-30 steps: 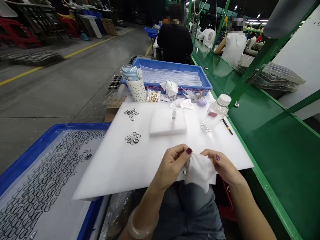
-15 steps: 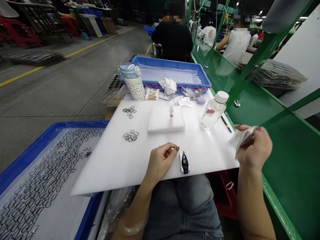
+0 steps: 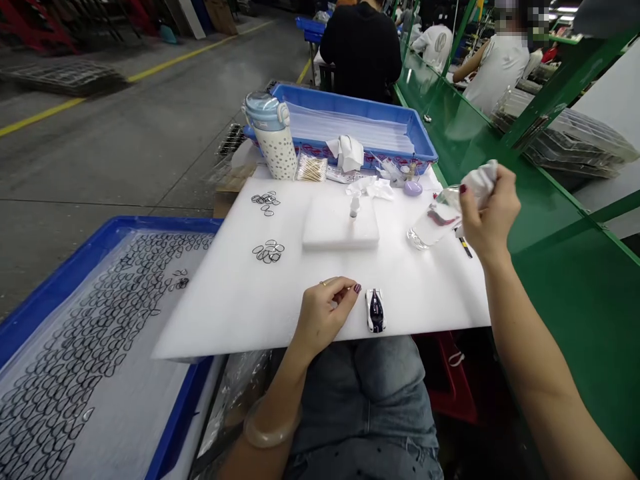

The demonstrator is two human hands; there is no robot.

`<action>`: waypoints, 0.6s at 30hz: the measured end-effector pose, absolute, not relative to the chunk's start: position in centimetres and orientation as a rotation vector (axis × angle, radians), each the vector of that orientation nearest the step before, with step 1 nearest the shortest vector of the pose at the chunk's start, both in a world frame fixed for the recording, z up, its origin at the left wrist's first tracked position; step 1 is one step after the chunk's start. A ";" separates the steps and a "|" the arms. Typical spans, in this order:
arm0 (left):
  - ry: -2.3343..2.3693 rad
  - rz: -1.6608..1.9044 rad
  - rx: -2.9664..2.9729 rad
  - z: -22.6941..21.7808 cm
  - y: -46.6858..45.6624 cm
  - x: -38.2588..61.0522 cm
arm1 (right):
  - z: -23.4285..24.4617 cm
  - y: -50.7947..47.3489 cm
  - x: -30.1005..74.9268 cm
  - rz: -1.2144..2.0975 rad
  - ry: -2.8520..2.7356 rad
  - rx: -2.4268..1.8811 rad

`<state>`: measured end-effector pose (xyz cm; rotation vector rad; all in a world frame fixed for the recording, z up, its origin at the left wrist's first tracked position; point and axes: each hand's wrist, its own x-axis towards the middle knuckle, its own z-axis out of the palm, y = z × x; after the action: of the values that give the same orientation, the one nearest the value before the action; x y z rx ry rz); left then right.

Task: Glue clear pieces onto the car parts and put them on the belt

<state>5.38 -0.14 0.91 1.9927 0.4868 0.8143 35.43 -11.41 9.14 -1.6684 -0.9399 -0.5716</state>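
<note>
My right hand (image 3: 487, 217) is raised over the right side of the white foam board (image 3: 280, 300), closed on a crumpled white cloth (image 3: 480, 179). It presses the cloth against the top of a clear liquid bottle (image 3: 434, 225), whose cap is hidden. My left hand (image 3: 327, 313) rests on the board's near edge with its fingers loosely curled and nothing visible in them. Just right of it lies a small white toy car with a dark top (image 3: 375, 310).
Two small piles of black rings (image 3: 269, 251) (image 3: 265, 199) lie on the board, plus a foam block with a small white vial (image 3: 354, 207). Behind stand a dotted flask (image 3: 274, 143), cotton swabs and a blue tray (image 3: 360, 127). A blue tray of rings (image 3: 75, 347) sits left. People work beyond.
The toy car left the cloth and now lies on the board. My right hand carried the cloth away to the right and up to the bottle's top; my left hand stayed by the car.
</note>
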 end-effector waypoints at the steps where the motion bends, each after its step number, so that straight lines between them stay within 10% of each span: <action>1: 0.478 0.815 1.998 0.8 -0.1 5.4 | 8.6 -11.8 36.1 -0.497 -0.803 -1.551; 11: 0.422 0.787 2.031 0.7 0.0 5.3 | 4.3 -14.5 39.4 0.368 -0.502 -1.324; 18: 0.421 0.756 2.053 0.4 -0.1 5.2 | 4.6 -16.3 40.0 0.256 -0.909 -1.394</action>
<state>5.22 -0.08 0.40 2.0526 0.4212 0.7564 39.97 -16.29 4.58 -1.3942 -0.9088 0.2559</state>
